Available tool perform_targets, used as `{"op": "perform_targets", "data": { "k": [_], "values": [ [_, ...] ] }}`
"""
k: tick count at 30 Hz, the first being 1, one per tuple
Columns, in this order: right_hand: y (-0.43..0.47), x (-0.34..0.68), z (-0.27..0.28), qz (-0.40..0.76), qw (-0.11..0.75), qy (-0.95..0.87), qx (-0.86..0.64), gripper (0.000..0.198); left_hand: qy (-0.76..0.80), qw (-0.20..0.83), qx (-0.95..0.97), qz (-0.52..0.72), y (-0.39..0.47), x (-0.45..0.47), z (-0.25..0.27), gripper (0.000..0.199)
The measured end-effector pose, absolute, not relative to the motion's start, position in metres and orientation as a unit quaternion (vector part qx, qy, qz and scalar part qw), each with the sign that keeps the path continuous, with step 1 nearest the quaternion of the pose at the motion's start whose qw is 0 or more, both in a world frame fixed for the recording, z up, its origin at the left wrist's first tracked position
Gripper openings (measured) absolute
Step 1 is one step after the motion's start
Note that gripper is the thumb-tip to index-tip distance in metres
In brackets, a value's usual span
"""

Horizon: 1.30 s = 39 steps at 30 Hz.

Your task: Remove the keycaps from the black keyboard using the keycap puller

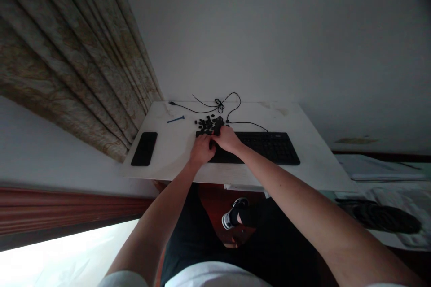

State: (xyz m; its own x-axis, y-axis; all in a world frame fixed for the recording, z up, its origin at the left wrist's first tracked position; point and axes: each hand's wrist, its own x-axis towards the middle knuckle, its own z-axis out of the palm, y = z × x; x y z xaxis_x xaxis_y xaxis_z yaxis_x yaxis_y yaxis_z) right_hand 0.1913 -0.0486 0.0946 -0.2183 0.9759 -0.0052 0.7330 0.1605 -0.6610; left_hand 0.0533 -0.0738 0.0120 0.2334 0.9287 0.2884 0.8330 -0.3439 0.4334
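Observation:
A black keyboard (269, 147) lies along the front of the desk, its left part covered by my hands. My left hand (202, 149) rests over the keyboard's left end, fingers bent at its back edge and the thumb apart from them. Close beside it, my right hand (226, 138) is closed with the fingertips pointing down and left; a dark piece shows at the fingers, too small to name. Just behind the keyboard is a scattered heap of black keycaps (204, 123). Some darker pieces of the heap are partly hidden by my right hand.
A thin blue tool (175, 119) lies left of the keycaps. A black phone (144, 149) is near the desk's left edge. The looped black cable (220, 106) runs across the back of the white desk (316, 161). A curtain (84, 45) hangs at the left.

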Motion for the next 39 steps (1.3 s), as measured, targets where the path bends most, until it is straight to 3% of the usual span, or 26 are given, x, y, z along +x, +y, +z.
{"op": "perform_targets", "data": {
  "k": [3,13,20,31,39],
  "values": [
    [-0.043,0.192,0.097,0.290,0.220,-0.698,-0.617,0.016,0.565,0.104,0.774,0.266,-0.074,0.053,0.012,0.016],
    [-0.036,0.198,0.077,0.419,0.271,-0.607,-0.618,0.009,0.574,0.098,0.772,0.254,-0.073,0.053,0.010,0.013],
    [-0.039,0.190,0.088,0.320,0.219,-0.689,-0.612,0.008,0.572,0.105,0.774,0.251,-0.073,0.053,0.012,0.015],
    [-0.048,0.196,0.088,0.307,0.244,-0.725,-0.566,0.008,0.557,0.109,0.784,0.250,-0.072,0.052,0.013,0.007],
    [-0.053,0.194,0.090,0.280,0.219,-0.736,-0.576,0.008,0.559,0.097,0.790,0.231,-0.072,0.052,0.012,0.013]
  ]
}}
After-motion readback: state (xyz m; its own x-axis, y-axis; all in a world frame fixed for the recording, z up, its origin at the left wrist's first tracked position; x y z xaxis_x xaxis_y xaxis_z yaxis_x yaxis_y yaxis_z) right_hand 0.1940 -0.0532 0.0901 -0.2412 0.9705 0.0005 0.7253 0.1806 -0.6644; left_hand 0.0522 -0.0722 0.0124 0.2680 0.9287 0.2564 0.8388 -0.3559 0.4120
